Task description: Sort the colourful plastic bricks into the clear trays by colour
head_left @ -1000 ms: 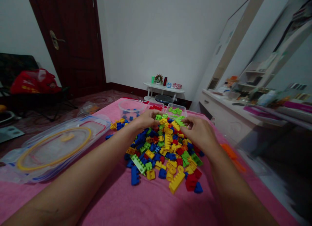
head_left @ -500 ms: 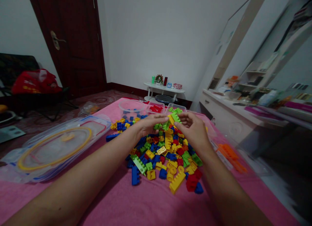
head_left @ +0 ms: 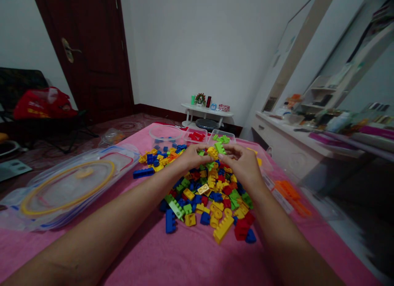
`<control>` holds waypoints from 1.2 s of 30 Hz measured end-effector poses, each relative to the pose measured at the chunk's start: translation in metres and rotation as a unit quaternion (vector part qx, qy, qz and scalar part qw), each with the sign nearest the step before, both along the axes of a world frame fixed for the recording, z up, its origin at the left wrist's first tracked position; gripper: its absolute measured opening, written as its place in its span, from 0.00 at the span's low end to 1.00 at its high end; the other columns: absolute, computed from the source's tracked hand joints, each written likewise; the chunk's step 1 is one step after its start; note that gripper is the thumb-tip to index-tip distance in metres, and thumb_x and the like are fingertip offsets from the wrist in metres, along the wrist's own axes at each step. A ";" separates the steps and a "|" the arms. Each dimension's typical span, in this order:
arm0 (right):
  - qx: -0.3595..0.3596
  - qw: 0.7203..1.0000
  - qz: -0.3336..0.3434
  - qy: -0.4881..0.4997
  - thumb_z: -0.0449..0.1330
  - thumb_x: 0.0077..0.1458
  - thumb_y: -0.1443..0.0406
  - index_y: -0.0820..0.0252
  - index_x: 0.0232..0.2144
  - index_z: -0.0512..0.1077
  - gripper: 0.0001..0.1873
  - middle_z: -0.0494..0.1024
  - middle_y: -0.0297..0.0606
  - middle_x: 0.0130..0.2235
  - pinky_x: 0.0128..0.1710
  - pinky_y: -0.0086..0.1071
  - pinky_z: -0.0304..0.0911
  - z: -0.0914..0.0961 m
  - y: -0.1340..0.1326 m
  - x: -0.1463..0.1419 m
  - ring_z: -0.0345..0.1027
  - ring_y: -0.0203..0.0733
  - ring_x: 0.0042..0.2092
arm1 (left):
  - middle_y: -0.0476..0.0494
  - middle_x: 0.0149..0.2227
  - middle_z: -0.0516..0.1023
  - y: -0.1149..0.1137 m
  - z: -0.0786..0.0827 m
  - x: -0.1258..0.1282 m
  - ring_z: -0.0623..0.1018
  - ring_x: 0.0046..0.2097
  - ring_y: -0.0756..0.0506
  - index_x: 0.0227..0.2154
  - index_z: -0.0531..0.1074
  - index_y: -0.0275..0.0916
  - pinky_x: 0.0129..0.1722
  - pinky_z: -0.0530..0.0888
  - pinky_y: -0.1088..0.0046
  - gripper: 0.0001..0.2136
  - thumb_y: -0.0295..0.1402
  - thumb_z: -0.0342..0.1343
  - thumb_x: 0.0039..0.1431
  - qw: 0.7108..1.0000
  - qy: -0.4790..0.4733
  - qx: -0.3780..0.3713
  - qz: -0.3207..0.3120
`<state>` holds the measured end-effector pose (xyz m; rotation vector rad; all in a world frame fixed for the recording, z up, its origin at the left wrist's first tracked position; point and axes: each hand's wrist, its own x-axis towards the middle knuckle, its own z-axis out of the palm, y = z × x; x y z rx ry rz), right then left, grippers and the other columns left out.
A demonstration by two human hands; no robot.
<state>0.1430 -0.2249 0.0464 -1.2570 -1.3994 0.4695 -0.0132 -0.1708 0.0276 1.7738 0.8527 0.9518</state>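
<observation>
My left hand (head_left: 193, 156) is closed on a yellow toy block (head_left: 212, 152) above the far part of the pile. Fingers and thumb of my right hand (head_left: 243, 157) grip a light green toy block (head_left: 219, 148) right beside the yellow one. The two blocks touch or nearly so; whether they are joined I cannot tell. Below both hands spreads a loose pile of building blocks (head_left: 203, 189) in yellow, blue, red and green. A bit of green shows by my left fingers, partly hidden.
Behind the pile stand a round clear tub (head_left: 166, 132) with blue blocks, a clear box with red pieces (head_left: 197, 136) and one with green pieces (head_left: 224, 139). Clear lids (head_left: 74, 183) lie left on the pink cloth (head_left: 147, 253). Orange pieces (head_left: 291, 195) sit at right.
The yellow block has turned and now sits at my left fingertips, with the green one at my right. My left hand has moved slightly right; the view has shifted a little.
</observation>
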 end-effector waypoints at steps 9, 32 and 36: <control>-0.040 0.983 -0.013 0.180 0.68 0.33 0.63 0.64 0.37 0.73 0.23 0.77 0.38 0.32 0.28 0.28 0.68 -0.006 0.008 0.014 0.71 0.37 0.31 | 0.44 0.43 0.76 0.012 0.002 -0.011 0.73 0.46 0.42 0.44 0.75 0.41 0.49 0.67 0.65 0.20 0.24 0.56 0.45 0.943 0.137 0.279 0.122; -0.156 0.945 0.107 0.266 0.63 0.45 0.66 0.58 0.39 0.67 0.17 0.76 0.33 0.34 0.29 0.30 0.73 -0.034 0.011 -0.014 0.72 0.35 0.32 | 0.44 0.48 0.76 0.002 -0.002 0.002 0.75 0.49 0.43 0.49 0.72 0.40 0.52 0.68 0.65 0.19 0.30 0.55 0.53 0.968 0.088 0.228 0.060; -0.121 0.947 0.092 0.284 0.64 0.44 0.65 0.59 0.39 0.69 0.17 0.76 0.34 0.38 0.29 0.30 0.73 -0.030 0.008 -0.018 0.72 0.35 0.34 | 0.44 0.51 0.74 0.000 -0.004 0.006 0.73 0.52 0.44 0.52 0.69 0.39 0.54 0.67 0.66 0.19 0.31 0.50 0.58 0.979 0.018 0.193 0.061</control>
